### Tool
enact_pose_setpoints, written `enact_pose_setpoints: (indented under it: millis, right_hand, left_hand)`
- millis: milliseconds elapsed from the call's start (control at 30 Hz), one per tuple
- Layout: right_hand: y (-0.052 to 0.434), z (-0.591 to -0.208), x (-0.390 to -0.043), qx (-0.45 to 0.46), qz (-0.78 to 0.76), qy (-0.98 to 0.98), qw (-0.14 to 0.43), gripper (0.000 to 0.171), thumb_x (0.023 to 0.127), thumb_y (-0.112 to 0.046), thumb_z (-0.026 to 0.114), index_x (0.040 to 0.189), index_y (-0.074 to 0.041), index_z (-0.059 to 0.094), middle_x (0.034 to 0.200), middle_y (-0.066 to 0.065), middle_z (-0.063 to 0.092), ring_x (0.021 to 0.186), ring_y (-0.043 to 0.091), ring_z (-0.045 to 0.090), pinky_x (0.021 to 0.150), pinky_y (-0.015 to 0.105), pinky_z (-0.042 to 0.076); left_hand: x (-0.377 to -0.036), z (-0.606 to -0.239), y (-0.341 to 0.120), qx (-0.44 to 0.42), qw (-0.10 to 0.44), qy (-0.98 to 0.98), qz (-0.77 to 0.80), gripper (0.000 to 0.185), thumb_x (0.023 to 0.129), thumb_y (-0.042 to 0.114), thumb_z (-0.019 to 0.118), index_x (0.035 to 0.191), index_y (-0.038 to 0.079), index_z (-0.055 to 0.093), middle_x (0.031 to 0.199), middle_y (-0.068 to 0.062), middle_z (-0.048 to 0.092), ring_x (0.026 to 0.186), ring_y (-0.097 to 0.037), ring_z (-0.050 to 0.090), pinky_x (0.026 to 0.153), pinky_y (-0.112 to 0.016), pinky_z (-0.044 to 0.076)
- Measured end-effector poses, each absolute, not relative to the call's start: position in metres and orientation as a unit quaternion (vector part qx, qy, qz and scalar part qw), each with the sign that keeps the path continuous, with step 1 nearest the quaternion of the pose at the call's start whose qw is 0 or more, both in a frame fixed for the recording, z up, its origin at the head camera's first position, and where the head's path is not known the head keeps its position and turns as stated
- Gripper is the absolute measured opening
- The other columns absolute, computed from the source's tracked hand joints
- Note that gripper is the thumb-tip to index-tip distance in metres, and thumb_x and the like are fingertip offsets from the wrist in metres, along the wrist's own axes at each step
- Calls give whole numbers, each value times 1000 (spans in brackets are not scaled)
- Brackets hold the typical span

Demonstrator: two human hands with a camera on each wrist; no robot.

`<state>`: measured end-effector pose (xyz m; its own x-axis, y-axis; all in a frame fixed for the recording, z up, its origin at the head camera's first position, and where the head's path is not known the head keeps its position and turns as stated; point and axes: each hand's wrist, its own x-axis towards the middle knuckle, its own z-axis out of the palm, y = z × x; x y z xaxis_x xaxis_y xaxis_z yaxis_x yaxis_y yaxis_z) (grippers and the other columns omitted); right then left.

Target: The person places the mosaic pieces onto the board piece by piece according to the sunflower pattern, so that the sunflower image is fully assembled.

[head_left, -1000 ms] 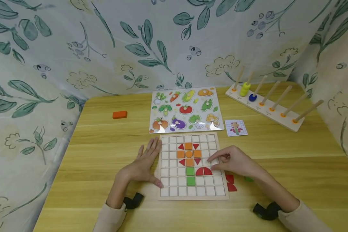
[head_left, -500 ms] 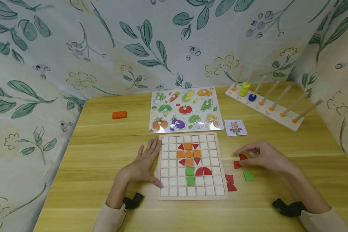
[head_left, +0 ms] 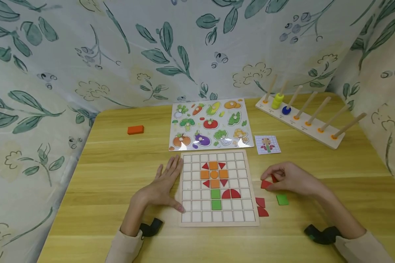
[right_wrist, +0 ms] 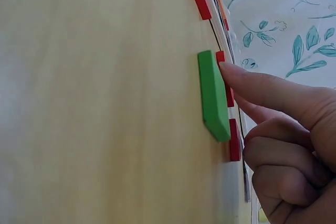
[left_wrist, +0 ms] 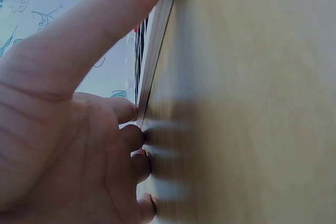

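A wooden grid board (head_left: 189,215) lies at the table's near middle, carrying an orange and red flower shape with two green squares below it. My left hand (head_left: 164,186) lies flat on the table, its fingers (left_wrist: 134,142) against the board's left edge (left_wrist: 157,51). Right of the board, my right hand (head_left: 289,179) pinches a red piece (head_left: 265,184) low over the table. A second red piece (head_left: 274,178) sits under its fingers. In the right wrist view the fingertip (right_wrist: 236,74) touches a red piece (right_wrist: 230,97) behind the green square (right_wrist: 212,95).
A green square (head_left: 282,199) and two red pieces (head_left: 261,206) lie loose right of the board. Behind are a pattern card (head_left: 267,144), a vegetable puzzle (head_left: 210,124), a peg rack (head_left: 303,117) with yellow and blue rings, and an orange block (head_left: 135,129). Leaf-print cloth walls in the table.
My right hand left the board, went right to the loose pieces and took hold of a red one, then shifted slightly left. The left hand has not moved.
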<state>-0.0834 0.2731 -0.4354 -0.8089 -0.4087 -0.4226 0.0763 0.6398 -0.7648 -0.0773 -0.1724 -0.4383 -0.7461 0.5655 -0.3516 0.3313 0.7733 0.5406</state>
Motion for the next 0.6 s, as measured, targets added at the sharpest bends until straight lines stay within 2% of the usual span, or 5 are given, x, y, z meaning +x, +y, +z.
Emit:
enact_pose_setpoints:
  millis: [200,400,600]
  right_hand:
    - [270,-435,-85,-101,-421,852,294,29,83,-21,87,108,-10,76,66,-3,38,60,8,36,55,24,30]
    - [264,-432,-85,-129,-415,860,269,26,88,-17,82,110,-7,73,66,-3,38,59,7,34,53,24,29]
    - [247,-426,-81,-142,-437,848,264,29,88,-23,83,114,-11,75,65,-4,32,58,5,31,54,24,29]
  left_hand:
    - [-77,-438,-172,247,258,904,235,155,64,52,96,164,4,-12,172,-15,-24,160,-37,-20,127,-66,-12]
    - [-77,-437,-172,245,259,904,234,155,64,52,96,165,5,-12,172,-14,-25,160,-36,-20,127,-66,-12]
    - [-78,-438,-173,244,260,905,232,155,64,53,96,165,6,-12,172,-13,-25,160,-36,-20,127,-65,-12]
